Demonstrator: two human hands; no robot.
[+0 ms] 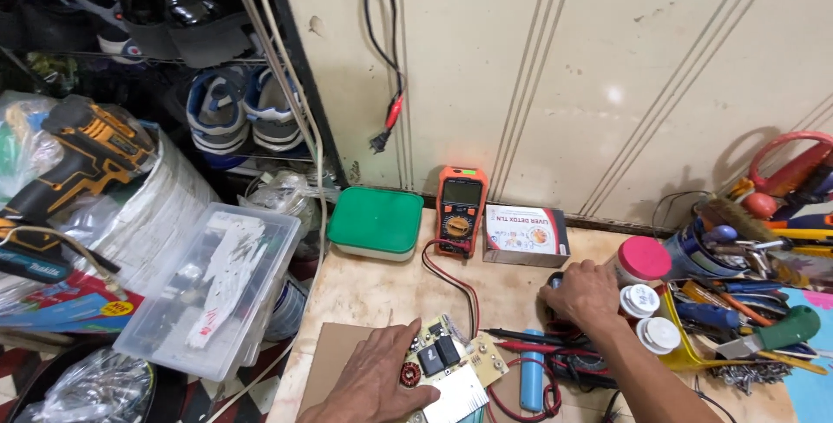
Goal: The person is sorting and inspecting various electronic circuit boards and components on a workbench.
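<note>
My left hand (373, 380) rests flat on the near-left part of a pale circuit board (455, 362) that carries a copper coil and black relays. My right hand (586, 293) lies further back and to the right, its fingers closed over a small dark object (555, 281) on the wooden table; what that object is stays hidden. An orange multimeter (460, 210) leans against the wall, and its red and black leads (455, 280) run down to probes (529, 338) lying between my hands. A blue cylinder (532, 381) lies beside the board.
A green-lidded box (377, 222) and a small white carton (525, 234) sit by the wall. Jars with pink (644, 260) and white lids (640, 300) and a heap of screwdrivers (764, 301) crowd the right. A clear plastic bin (213, 288) and a cordless drill (82, 158) are on the left.
</note>
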